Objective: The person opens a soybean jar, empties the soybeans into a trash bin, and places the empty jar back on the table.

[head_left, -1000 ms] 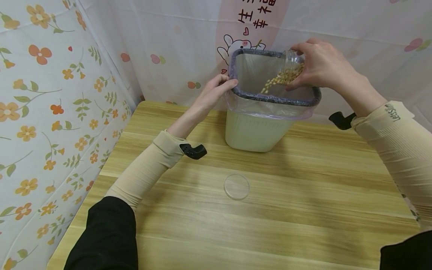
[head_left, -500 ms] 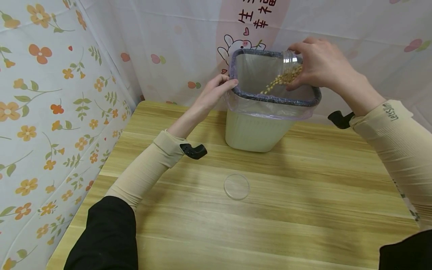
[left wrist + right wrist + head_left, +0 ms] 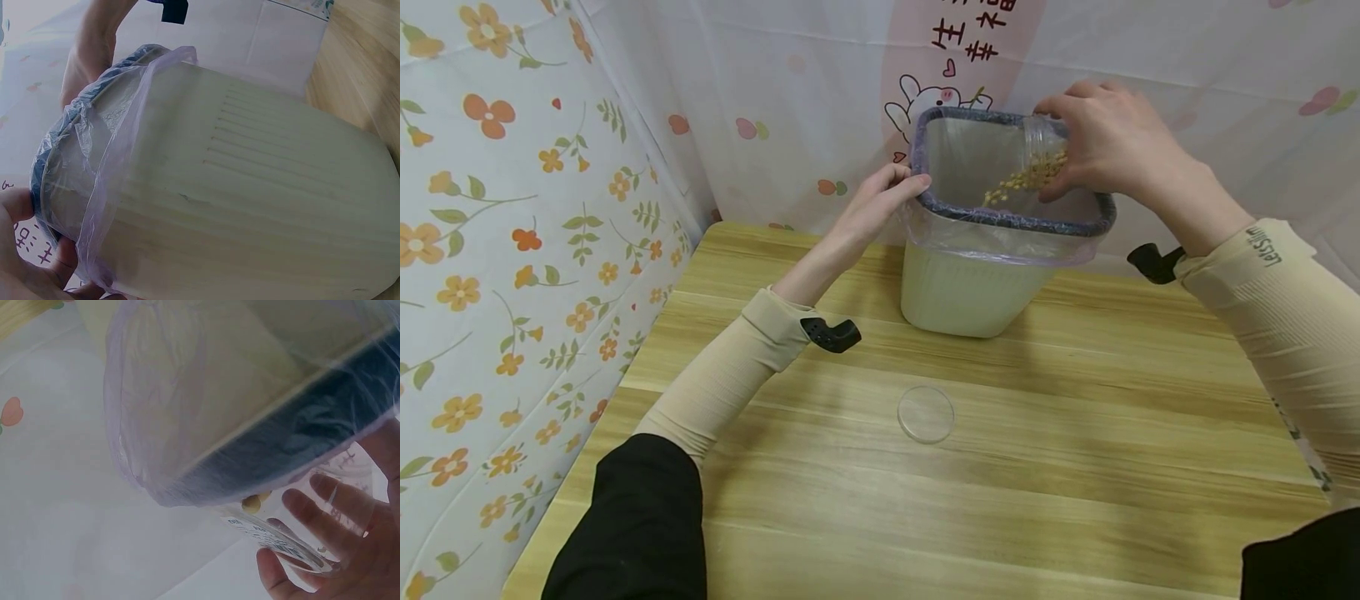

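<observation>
My right hand (image 3: pixel 1116 146) grips a clear jar (image 3: pixel 1037 137), tipped on its side over the mouth of a pale green trash bin (image 3: pixel 973 296). Yellow beans (image 3: pixel 1015 183) are falling from the jar into the bin. In the right wrist view, my fingers curl round the jar's body, which bears a printed label (image 3: pixel 272 537). A thin purple-tinted plastic bag lines the bin and folds over its dark rim (image 3: pixel 1000 219). At the left rim, my left hand (image 3: pixel 876 200) pinches the edge, thumb outside; the left wrist view shows this hand (image 3: pixel 31 262) too. The bin's bottom is hidden.
A clear round lid (image 3: pixel 926 415) lies flat on the wooden table (image 3: pixel 820 517) in front of the bin. Behind the bin hangs a white printed curtain (image 3: pixel 790 108), and a floral one (image 3: pixel 512 275) covers the left side.
The right hand and jar have shifted slightly left and tipped a little further. Fewer beans show in the jar than before. The left hand and lid stay put.
</observation>
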{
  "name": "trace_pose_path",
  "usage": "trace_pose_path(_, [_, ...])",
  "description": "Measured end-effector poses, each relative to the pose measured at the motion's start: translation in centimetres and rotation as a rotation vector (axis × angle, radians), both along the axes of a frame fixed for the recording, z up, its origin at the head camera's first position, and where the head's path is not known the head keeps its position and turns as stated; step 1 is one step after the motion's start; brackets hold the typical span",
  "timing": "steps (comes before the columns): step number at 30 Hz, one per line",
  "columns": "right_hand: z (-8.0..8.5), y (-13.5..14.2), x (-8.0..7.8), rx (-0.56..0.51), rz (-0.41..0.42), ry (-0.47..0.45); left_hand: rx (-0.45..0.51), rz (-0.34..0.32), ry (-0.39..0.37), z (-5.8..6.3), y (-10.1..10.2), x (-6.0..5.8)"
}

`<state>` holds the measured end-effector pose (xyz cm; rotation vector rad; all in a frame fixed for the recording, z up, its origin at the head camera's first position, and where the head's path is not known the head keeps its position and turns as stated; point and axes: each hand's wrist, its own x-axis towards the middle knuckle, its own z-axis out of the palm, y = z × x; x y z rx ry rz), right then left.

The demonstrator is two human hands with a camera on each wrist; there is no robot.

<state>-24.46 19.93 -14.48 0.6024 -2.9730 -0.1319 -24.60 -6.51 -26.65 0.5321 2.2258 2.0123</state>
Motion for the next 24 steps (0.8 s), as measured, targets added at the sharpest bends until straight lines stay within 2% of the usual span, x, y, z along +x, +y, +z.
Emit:
trace_pose_path(11, [0.0,-0.6,0.2,0.014,-0.001,0.019,-0.002,0.001,-0.007,0.0,0.0,-0.1])
trace_pose_path(24, [0.2,-1.1,0.3,0.088,0.033,0.063,0.0,0.005,-0.004,0.1,0.0,0.1])
